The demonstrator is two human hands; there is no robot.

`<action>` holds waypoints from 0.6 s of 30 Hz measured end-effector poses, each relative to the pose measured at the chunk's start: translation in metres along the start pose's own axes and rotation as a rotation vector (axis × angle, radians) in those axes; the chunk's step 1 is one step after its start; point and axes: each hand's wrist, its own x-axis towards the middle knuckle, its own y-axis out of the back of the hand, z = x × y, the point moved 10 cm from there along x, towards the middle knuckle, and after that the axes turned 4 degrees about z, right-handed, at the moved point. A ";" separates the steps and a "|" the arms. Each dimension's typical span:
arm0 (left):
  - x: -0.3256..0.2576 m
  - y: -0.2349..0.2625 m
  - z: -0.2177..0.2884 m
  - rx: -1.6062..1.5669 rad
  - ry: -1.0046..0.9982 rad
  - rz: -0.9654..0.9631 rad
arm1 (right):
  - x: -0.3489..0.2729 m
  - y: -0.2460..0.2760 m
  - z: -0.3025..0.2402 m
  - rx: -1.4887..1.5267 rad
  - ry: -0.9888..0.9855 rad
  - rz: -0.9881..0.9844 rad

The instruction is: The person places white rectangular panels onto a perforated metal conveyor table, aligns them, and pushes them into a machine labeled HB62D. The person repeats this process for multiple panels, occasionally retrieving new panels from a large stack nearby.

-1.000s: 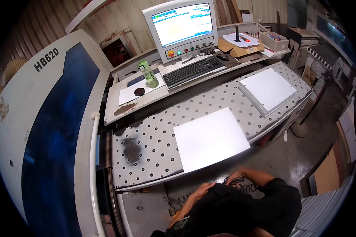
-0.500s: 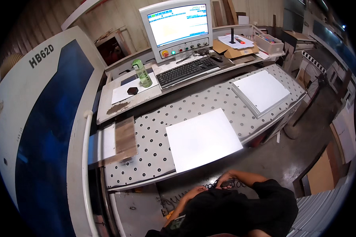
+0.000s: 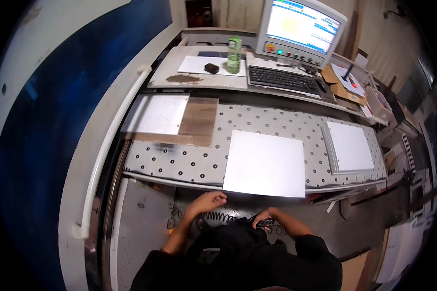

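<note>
The white metal sheet (image 3: 265,163) lies flat on the dotted ball-transfer table (image 3: 189,162), its near edge hanging slightly over the table's front rim, just above our hands. We judge the sheet to be staged but not yet gripped: neither hand touches it.

Our left hand (image 3: 210,200) hovers just below the sheet's near-left corner, fingers loosely curled and holding nothing that we can see. Our right hand (image 3: 263,219) sits lower, close to our body, closed around a small dark device (image 3: 264,223) whose coiled black cable (image 3: 223,217) stretches across toward the left hand. What the device is, we cannot tell.

A second white sheet (image 3: 350,146) rests in a shallow frame at the right end of the table, well apart from the first. At the left end a third pale sheet (image 3: 156,114) lies partly over a brown board (image 3: 195,121). We read these as pieces set out along the table, though which are processed we cannot tell.

Beyond the table, the control desk carries a keyboard (image 3: 282,79), a lit monitor (image 3: 301,26) and a green bottle (image 3: 234,48). As far as we can judge, moving the middle sheet is left to do.
</note>
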 end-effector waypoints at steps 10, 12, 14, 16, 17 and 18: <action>0.003 0.184 0.020 0.422 -0.384 0.650 | 0.032 -0.030 -0.007 0.192 0.056 -0.081; 0.019 0.218 0.006 0.508 -0.231 0.697 | 0.063 -0.034 -0.002 0.178 -0.012 -0.068; 0.033 0.259 -0.012 0.571 -0.111 0.798 | 0.047 -0.050 -0.028 0.121 -0.083 -0.029; 0.051 0.291 -0.043 0.582 0.017 0.916 | 0.058 -0.044 -0.018 0.082 -0.139 0.006; 0.058 0.306 -0.060 0.604 0.103 0.971 | 0.059 -0.043 -0.019 0.069 -0.135 0.035; 0.060 0.315 -0.070 0.630 0.187 1.020 | 0.043 -0.049 -0.032 0.039 -0.128 0.067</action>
